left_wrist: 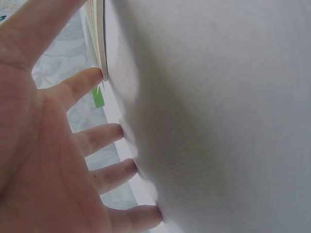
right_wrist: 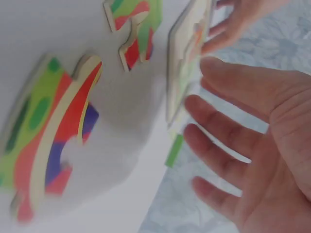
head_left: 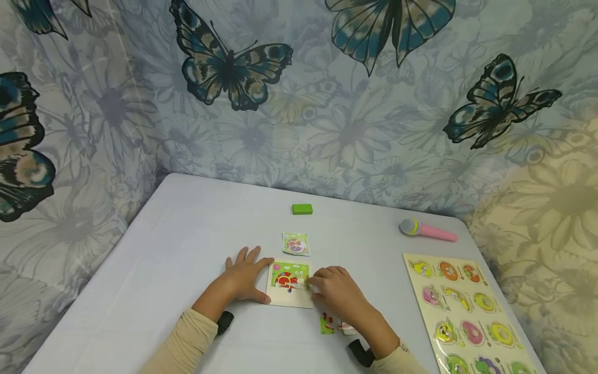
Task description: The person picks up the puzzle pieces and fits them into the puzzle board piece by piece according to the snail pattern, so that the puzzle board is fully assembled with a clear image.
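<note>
A square wooden puzzle board [head_left: 290,298] lies on the white table, its upper part filled with a red and green picture and its lower part bare wood. My left hand [head_left: 244,279] is spread at its left side, index fingertip at the upper corner and thumb near the lower one. The other left fingers [left_wrist: 104,138] rest straight on the tabletop. At the board's right side my right hand [head_left: 340,291] pinches a small puzzle piece [head_left: 307,282] at the picture's edge, mostly hidden by the fingertips. Loose puzzle pieces [head_left: 326,324] lie below that hand, partly covered by it.
Beyond the board lie a small picture card [head_left: 296,244] and a green block [head_left: 302,209]. A pink toy microphone [head_left: 434,232] is at the back right. A large fruit puzzle board [head_left: 449,303] covers the right side. Patterned fabric [head_left: 299,140] hangs behind the table.
</note>
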Tool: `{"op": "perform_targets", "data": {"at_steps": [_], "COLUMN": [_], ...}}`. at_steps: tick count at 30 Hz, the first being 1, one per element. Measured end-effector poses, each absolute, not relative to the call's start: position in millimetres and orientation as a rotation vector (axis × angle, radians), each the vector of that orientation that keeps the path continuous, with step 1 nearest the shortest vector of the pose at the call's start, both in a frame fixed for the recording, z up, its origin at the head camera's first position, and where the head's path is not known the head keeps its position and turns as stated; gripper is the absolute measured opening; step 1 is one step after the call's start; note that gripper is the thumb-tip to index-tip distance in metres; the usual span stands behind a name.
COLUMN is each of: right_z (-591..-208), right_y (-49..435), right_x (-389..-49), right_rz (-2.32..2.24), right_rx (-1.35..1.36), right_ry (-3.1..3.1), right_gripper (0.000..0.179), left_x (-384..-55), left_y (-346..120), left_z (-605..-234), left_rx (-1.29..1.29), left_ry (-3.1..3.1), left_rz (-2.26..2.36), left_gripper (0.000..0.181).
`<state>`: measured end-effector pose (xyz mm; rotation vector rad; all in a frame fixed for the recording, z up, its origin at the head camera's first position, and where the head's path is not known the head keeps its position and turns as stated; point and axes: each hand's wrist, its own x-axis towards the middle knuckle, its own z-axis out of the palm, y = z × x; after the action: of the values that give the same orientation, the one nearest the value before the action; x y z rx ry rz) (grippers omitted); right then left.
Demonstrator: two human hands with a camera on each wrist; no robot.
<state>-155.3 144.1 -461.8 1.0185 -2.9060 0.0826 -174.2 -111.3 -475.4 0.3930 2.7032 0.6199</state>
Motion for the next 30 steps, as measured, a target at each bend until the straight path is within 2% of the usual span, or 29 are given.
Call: {"op": "perform_targets", "data": {"at_steps": [13, 30], "right_z": [-444.7, -446.4], "right_y": [160.5, 156.9], "right_x": [-117.1, -115.9], "right_rz": [0.089, 0.042], "right_rx": [0.947, 1.045], "right_ry": [-3.273, -3.159], "right_gripper": [0.032, 0.025], "left_x": [-174.3, -175.4], "left_y": [-112.1, -114.2], "left_z": [-475.0, -476.5], "left_rx": [0.386, 0.395], "left_ry": [2.699, 2.696], "left_rz": [0.633, 0.631], "left_gripper": [0.092, 0.093]}}
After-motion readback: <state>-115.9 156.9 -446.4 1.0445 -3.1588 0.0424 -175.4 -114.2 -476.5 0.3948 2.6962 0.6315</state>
